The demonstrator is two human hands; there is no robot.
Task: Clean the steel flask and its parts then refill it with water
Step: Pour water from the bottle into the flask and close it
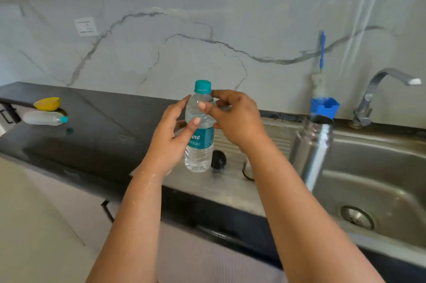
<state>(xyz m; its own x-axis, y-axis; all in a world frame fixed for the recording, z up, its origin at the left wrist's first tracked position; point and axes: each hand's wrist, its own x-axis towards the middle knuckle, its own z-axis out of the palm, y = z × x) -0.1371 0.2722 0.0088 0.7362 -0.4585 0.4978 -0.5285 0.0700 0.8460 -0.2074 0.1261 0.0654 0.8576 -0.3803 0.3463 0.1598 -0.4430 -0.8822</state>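
A clear plastic water bottle [199, 144] with a teal cap [202, 86] and teal label is upright above the steel drainboard. My left hand [171, 137] grips its middle. My right hand [235, 119] holds its shoulder just below the cap, thumb across the front. The steel flask [313, 151] stands open, without a lid, on the sink's left rim to the right of my hands. A black round flask part [218, 160] lies on the drainboard behind the bottle, and a thin black ring [247, 173] lies beside my right forearm.
A steel sink [378, 181] with a drain and a tap [382, 89] fills the right side. A blue holder [324, 106] with a brush stands behind the flask. On the dark counter at the far left lie a second plastic bottle [45, 118], a yellow object [47, 103] and a teal cap [69, 131].
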